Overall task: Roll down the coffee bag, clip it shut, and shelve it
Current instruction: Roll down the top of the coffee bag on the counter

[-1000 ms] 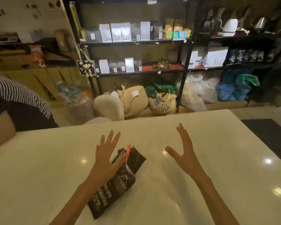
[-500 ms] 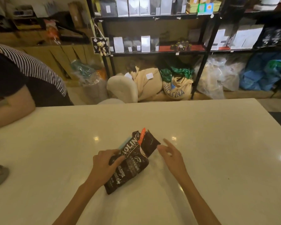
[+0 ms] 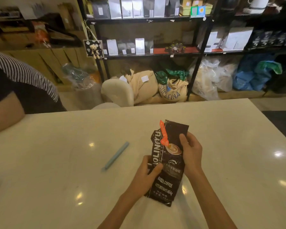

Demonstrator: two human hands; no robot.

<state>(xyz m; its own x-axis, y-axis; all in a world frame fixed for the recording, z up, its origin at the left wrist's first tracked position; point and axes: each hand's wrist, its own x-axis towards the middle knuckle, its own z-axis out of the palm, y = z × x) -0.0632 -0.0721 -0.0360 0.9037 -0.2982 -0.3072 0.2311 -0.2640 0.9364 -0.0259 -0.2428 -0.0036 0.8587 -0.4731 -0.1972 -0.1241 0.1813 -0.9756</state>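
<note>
**Coffee bag stood up, top still unrolled**

Half a second back the coffee bag (image 3: pixel 169 164) lay slanted on the white table (image 3: pixel 56 162) with only the left hand on it and the right just reaching in; now both hands have lifted it upright, its printed face toward the camera. With the bag raised, a pale blue clip (image 3: pixel 117 155) that was tucked behind it lies bare on the table, well to the bag's left and untouched.

Left hand (image 3: pixel 143 176) is closed around the bag's lower left edge, thumb across the front. Right hand (image 3: pixel 191 152) grips the bag's right side higher up, thumb pressed on the front just below the flat top flap. An orange strip (image 3: pixel 163 134) runs slantwise over the upper front of the bag; what it is cannot be told.

By my reading the task has barely begun. The top flap stands straight and full height, so no roll has been made. Rolling comes first, then fetching the clip from the bag's left, then carrying the bag to the black shelves (image 3: pixel 149 54) beyond the table's far edge.
</note>
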